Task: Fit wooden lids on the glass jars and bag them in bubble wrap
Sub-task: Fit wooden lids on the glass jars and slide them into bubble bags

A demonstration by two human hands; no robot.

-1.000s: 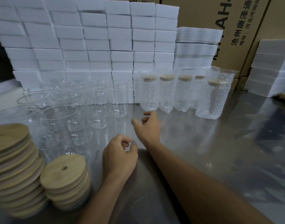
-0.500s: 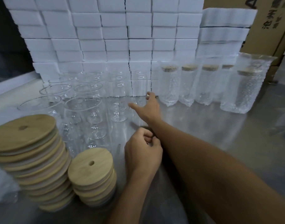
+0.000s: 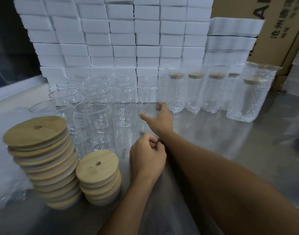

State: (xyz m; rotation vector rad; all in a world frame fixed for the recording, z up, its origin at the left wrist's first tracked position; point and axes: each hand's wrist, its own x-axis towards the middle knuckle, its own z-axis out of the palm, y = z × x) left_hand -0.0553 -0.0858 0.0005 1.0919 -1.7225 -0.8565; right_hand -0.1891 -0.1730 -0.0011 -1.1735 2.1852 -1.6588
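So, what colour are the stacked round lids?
The lids are light tan wood, clearest in the head view.

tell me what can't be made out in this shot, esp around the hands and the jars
Head view only:
- Whether the left hand holds anything: its curled fingers hide the palm.
- Whether the right hand touches the clear jar ahead of it: the glass is nearly invisible there.
- The number of bare jars: their transparent walls overlap.
- The cardboard box print: blurred and cut off by the top edge.
- The fourth wrapped jar: mostly behind its neighbours.

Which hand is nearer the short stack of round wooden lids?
Left. The left hand sits just right of the short stack of round wooden lids; the right hand reaches farther back among the glasses.
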